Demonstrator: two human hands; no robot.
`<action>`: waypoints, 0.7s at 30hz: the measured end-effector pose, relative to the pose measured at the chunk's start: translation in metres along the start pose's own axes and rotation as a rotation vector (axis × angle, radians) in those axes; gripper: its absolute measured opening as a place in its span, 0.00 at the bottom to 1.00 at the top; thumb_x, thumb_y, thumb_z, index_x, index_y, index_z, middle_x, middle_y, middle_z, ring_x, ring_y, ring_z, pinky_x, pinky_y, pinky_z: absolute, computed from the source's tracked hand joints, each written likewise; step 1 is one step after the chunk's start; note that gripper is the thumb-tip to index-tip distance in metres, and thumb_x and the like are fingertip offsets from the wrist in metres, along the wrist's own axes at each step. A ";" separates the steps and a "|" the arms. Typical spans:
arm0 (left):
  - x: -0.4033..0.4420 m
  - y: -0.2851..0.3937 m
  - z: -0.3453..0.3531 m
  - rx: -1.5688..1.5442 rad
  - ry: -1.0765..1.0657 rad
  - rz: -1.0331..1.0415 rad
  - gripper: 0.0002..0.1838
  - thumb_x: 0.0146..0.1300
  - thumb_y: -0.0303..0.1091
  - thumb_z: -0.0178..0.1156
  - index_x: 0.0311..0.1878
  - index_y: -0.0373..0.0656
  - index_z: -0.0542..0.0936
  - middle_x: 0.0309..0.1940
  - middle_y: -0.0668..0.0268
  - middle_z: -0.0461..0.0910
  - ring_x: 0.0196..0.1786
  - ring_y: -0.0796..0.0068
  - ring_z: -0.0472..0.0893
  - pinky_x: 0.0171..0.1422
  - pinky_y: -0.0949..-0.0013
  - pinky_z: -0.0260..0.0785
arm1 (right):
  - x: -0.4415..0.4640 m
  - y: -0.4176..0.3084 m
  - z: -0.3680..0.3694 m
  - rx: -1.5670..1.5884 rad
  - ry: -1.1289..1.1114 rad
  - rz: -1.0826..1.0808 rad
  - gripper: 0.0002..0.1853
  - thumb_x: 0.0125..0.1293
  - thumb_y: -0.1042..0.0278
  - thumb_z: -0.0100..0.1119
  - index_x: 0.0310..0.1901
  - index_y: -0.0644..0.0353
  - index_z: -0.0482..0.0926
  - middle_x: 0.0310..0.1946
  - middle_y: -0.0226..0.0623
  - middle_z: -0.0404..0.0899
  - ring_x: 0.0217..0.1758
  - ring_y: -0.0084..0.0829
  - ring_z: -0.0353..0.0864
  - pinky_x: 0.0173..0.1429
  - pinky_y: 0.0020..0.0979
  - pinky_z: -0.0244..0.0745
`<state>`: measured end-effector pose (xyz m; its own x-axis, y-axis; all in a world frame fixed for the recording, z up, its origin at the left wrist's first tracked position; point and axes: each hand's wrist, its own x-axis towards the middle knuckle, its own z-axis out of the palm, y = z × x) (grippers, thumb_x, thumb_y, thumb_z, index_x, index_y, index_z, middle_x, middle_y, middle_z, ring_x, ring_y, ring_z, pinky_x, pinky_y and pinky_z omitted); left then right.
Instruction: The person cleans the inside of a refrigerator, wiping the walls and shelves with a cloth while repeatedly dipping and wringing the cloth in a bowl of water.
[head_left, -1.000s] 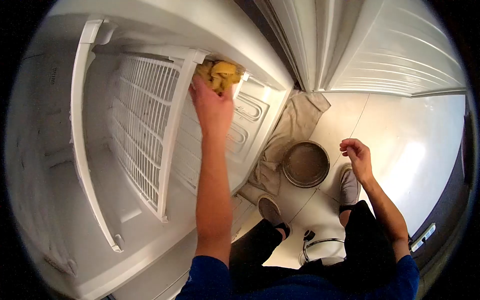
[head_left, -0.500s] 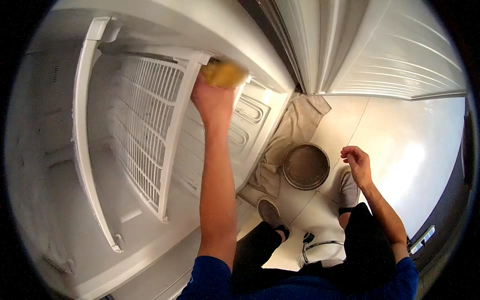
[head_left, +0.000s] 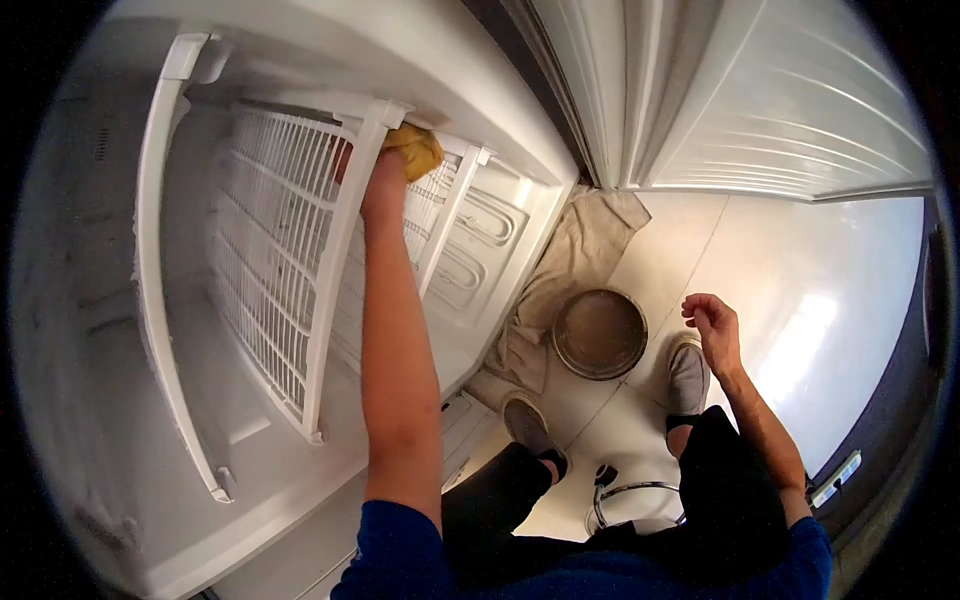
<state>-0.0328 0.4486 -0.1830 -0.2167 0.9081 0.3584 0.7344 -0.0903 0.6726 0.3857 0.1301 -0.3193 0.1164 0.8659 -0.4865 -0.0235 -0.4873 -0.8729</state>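
Note:
My left hand (head_left: 385, 185) reaches between two white wire shelves inside a fridge and grips a yellow cloth (head_left: 418, 152). The cloth bunches against the fridge wall near the edge of the nearer wire shelf (head_left: 275, 240). Part of the hand is hidden behind that shelf's bars. A second wire shelf (head_left: 447, 215) lies just beyond the hand. Out to the right, above the floor, my right hand (head_left: 714, 328) hangs with loosely bent fingers and holds nothing.
On the tiled floor stands a round basin (head_left: 600, 334) with murky liquid, beside a crumpled grey-brown cloth (head_left: 590, 240). An opened fridge door (head_left: 790, 100) spans the top right. Between my legs is a chrome-framed stool (head_left: 640, 488). A power strip (head_left: 836, 480) lies at the right.
My left hand has moved left and deeper between the shelves with the yellow cloth. The right hand keeps nearly the same pose. The view has shifted slightly.

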 end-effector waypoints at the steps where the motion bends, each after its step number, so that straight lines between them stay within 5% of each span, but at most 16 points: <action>1: -0.018 0.035 -0.005 0.028 -0.015 -0.016 0.18 0.51 0.24 0.61 0.48 0.32 0.80 0.46 0.47 0.83 0.52 0.44 0.81 0.57 0.54 0.72 | 0.002 0.003 0.001 0.004 -0.002 -0.005 0.12 0.71 0.81 0.46 0.49 0.67 0.79 0.44 0.36 0.83 0.48 0.27 0.82 0.53 0.31 0.79; 5: -0.056 0.091 -0.008 0.170 -0.150 0.141 0.23 0.50 0.25 0.69 0.51 0.33 0.76 0.46 0.52 0.83 0.51 0.51 0.82 0.59 0.58 0.72 | 0.007 0.007 0.011 0.012 -0.043 -0.020 0.12 0.71 0.81 0.46 0.49 0.65 0.79 0.43 0.36 0.83 0.47 0.27 0.82 0.52 0.30 0.79; 8: -0.051 0.108 -0.016 0.160 -0.156 0.069 0.21 0.50 0.21 0.64 0.51 0.32 0.76 0.44 0.52 0.83 0.50 0.50 0.82 0.59 0.58 0.72 | 0.012 0.007 0.018 0.014 -0.045 -0.040 0.12 0.72 0.81 0.46 0.50 0.65 0.79 0.43 0.35 0.83 0.46 0.26 0.82 0.51 0.30 0.79; 12: -0.044 0.088 -0.016 0.029 -0.148 -0.055 0.24 0.50 0.20 0.61 0.54 0.32 0.76 0.51 0.45 0.80 0.57 0.44 0.78 0.65 0.56 0.68 | 0.010 0.005 0.015 0.026 -0.034 -0.066 0.10 0.73 0.78 0.49 0.50 0.65 0.79 0.43 0.35 0.83 0.46 0.26 0.82 0.51 0.30 0.79; 16: -0.015 0.028 -0.023 0.440 -0.053 -0.040 0.24 0.60 0.31 0.58 0.61 0.34 0.76 0.57 0.48 0.79 0.60 0.52 0.77 0.70 0.56 0.64 | 0.005 0.012 0.006 0.022 -0.001 -0.040 0.10 0.73 0.77 0.49 0.49 0.66 0.79 0.42 0.35 0.83 0.45 0.26 0.82 0.51 0.30 0.79; 21: 0.023 -0.006 -0.019 0.040 0.105 -0.225 0.23 0.63 0.33 0.57 0.61 0.35 0.76 0.58 0.50 0.79 0.60 0.54 0.77 0.70 0.57 0.64 | 0.005 0.010 -0.006 -0.009 -0.014 -0.003 0.10 0.72 0.79 0.47 0.48 0.66 0.79 0.42 0.35 0.82 0.45 0.26 0.82 0.50 0.30 0.79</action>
<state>-0.0541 0.4622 -0.1669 -0.4415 0.8558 0.2695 0.6847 0.1273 0.7176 0.3921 0.1287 -0.3296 0.1029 0.8689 -0.4841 -0.0141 -0.4854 -0.8742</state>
